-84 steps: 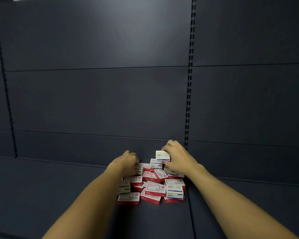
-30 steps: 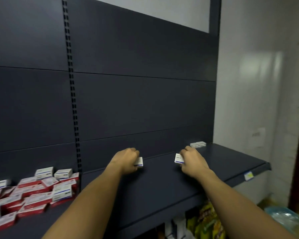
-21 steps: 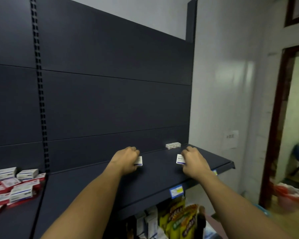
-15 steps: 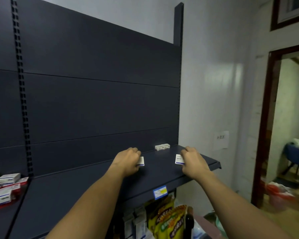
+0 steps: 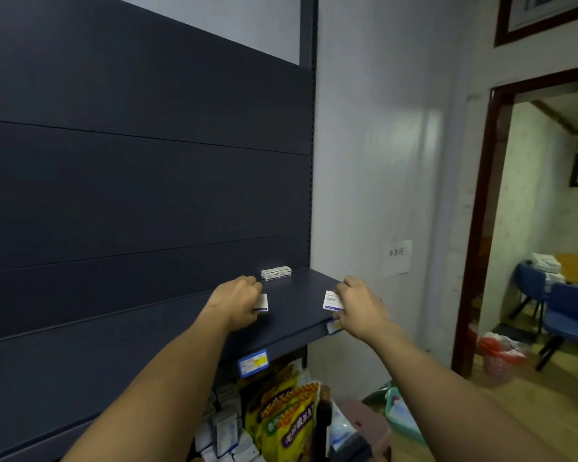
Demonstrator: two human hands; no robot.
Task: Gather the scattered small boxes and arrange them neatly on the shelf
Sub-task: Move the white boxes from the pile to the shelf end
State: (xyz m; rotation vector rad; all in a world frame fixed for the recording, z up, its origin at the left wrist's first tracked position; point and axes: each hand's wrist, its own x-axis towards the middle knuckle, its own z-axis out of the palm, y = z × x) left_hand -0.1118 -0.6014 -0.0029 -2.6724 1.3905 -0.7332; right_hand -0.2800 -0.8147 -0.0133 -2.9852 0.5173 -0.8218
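Each hand grips one small box, the left hand (image 5: 238,300) its box (image 5: 261,302) over the shelf (image 5: 301,305) and the right hand (image 5: 356,303) its box (image 5: 331,300) near the front edge, where careless placing could drop it or knock the box by the back panel (image 5: 276,273).
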